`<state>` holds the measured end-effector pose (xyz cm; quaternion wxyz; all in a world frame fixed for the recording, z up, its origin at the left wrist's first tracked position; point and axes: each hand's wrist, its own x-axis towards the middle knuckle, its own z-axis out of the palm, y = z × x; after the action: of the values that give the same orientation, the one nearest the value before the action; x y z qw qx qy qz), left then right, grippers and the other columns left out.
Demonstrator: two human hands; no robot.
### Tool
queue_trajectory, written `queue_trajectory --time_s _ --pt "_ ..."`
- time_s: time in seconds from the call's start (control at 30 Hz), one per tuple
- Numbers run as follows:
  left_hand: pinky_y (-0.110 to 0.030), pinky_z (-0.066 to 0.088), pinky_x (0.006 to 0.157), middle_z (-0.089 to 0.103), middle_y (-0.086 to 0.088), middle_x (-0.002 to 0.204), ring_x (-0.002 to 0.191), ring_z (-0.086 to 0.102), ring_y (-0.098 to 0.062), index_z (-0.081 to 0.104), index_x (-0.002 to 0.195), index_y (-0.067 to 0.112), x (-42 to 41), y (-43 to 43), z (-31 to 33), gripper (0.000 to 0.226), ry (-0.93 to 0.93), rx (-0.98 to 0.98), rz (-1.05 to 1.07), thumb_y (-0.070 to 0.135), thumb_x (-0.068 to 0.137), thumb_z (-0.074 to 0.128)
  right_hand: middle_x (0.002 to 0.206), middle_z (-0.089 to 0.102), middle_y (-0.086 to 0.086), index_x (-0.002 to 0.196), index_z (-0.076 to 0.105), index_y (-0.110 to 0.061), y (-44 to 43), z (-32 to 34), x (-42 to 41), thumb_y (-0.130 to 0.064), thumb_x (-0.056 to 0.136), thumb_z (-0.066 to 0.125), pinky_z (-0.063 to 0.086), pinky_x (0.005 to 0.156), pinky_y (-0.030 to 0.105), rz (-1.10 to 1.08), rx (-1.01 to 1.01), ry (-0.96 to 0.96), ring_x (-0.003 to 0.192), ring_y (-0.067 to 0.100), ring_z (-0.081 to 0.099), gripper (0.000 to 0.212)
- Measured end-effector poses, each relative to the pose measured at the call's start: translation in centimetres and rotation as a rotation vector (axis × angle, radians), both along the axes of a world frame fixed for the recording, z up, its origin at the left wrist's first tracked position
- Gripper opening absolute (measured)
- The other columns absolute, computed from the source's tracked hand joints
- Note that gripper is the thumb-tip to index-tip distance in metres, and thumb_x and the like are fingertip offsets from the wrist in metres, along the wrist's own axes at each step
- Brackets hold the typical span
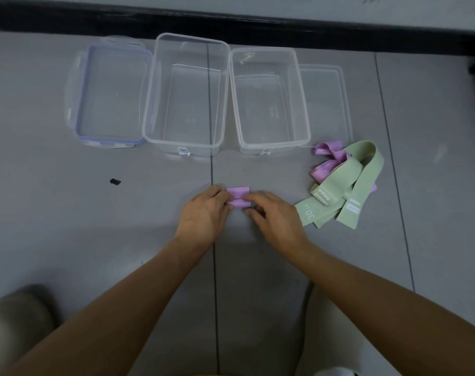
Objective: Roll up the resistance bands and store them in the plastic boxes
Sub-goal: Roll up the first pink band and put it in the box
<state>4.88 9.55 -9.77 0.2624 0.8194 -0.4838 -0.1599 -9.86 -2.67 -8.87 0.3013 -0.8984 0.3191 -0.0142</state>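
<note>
Purple resistance band (238, 196), a flat elastic strip folded into a short compact roll: lies on the grey table (95, 213) directly between the two hands. Left hand (203, 213): fingers curled, pinching the roll's left end. Right hand (277, 215): fingers curled, thumb and fingertips pinching the right end. Both hands rest low against the table surface.

Beyond the left hand: large clear rectangular plastic box (182, 143), upright, nothing inside. Further left of it, touching its side: clear lid with a blue seal (80, 104), lying flat.

Beyond the right hand: smaller clear rectangular plastic box (268, 147), upright, nothing inside, just beside the large one. A plain clear lid (325, 104) lies flat against its right side.

Right of the right hand, near it: loose heap of pale green fabric bands (347, 180) overlapping further purple bands (328, 153), unrolled.

Left of the left hand, well apart: small black mark (115, 181) on the table.
</note>
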Motion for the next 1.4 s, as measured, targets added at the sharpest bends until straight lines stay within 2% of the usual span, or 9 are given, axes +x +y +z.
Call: queue_trajectory --time_s 0.13,0.27,0.47,0.53,0.73,0.9,1.03,1.23,1.4 --pt "-0.037 0.054 0.069 0.065 0.002 0.100 0.085 0.066 -0.025 0.067 0.109 0.026 0.0 0.0 -0.1 0.023 0.044 0.010 -0.006 0.036 0.092 0.056 0.102 0.069 -0.010 0.113 0.065 -0.032 -0.1 0.2 0.5 -0.031 0.092 0.062 0.052 0.078 0.037 -0.051 0.059 0.020 0.092 0.014 0.063 0.021" --pt "-0.034 0.052 0.066 0.064 0.000 0.093 0.080 0.063 -0.027 0.068 0.109 0.028 -0.2 0.0 0.1 0.029 -0.017 0.008 0.015 0.039 0.091 0.047 0.100 0.071 -0.011 0.111 0.066 -0.033 -0.3 0.6 0.8 -0.032 0.093 0.061 0.049 0.076 0.031 -0.070 0.071 0.053 0.092 0.015 0.064 0.019" --pt "-0.035 0.048 0.059 0.059 -0.007 0.088 0.073 0.061 -0.030 0.066 0.088 0.013 -0.2 -0.7 0.0 0.019 -0.076 0.066 0.000 0.032 0.086 0.069 0.092 0.072 -0.007 0.114 0.065 -0.034 -0.5 1.0 1.4 -0.040 0.095 0.056 0.051 0.078 0.035 -0.104 0.119 0.095 0.088 0.019 0.066 0.022" --pt "-0.035 0.048 0.058 0.059 -0.007 0.085 0.070 0.061 -0.031 0.065 0.083 0.013 0.0 -1.0 -0.1 0.019 -0.065 0.069 0.015 0.031 0.087 0.069 0.092 0.072 -0.007 0.115 0.065 -0.034 -0.5 1.2 1.7 -0.040 0.095 0.057 0.051 0.080 0.035 -0.113 0.141 0.091 0.088 0.018 0.066 0.022" --pt "-0.031 0.045 0.058 0.061 -0.001 0.085 0.070 0.062 -0.025 0.065 0.087 0.018 0.0 -0.8 0.2 0.014 -0.025 -0.001 0.031 0.032 0.089 0.067 0.110 0.071 -0.013 0.119 0.067 -0.035 -0.1 0.8 1.2 -0.032 0.093 0.061 0.053 0.085 0.036 -0.160 0.153 0.021 0.095 0.012 0.066 0.027" --pt "-0.031 0.043 0.055 0.059 -0.002 0.080 0.068 0.058 -0.026 0.062 0.076 0.017 0.2 -1.2 -0.1 0.034 -0.045 0.007 0.047 0.046 0.090 0.051 0.116 0.067 -0.019 0.122 0.062 -0.041 0.0 1.0 1.1 -0.030 0.093 0.060 0.054 0.086 0.036 -0.084 0.119 -0.052 0.102 0.005 0.063 0.030" --pt "-0.034 0.046 0.057 0.058 -0.003 0.086 0.073 0.057 -0.028 0.066 0.083 0.018 0.4 -1.2 -0.3 0.015 -0.062 0.041 0.067 0.032 0.088 0.065 0.119 0.065 -0.026 0.121 0.061 -0.044 0.0 1.3 1.4 -0.039 0.096 0.058 0.054 0.087 0.036 -0.054 0.134 -0.047 0.107 0.001 0.062 0.026" --pt "-0.033 0.049 0.061 0.061 -0.003 0.083 0.071 0.062 -0.027 0.073 0.088 0.018 0.8 -1.8 -0.5 0.016 -0.054 0.036 0.063 0.033 0.087 0.069 0.098 0.072 -0.014 0.115 0.064 -0.041 -0.3 1.4 1.9 -0.044 0.096 0.056 0.052 0.075 0.031 -0.057 0.084 0.042 0.087 0.009 0.065 0.021" --pt "-0.033 0.050 0.058 0.062 0.000 0.085 0.072 0.063 -0.026 0.069 0.090 0.022 0.7 -1.6 0.1 0.015 -0.029 0.026 0.066 0.036 0.089 0.065 0.094 0.072 -0.011 0.106 0.064 -0.034 -0.8 1.1 2.4 -0.040 0.096 0.056 0.049 0.072 0.032 -0.055 0.055 0.087 0.087 0.016 0.065 0.014"
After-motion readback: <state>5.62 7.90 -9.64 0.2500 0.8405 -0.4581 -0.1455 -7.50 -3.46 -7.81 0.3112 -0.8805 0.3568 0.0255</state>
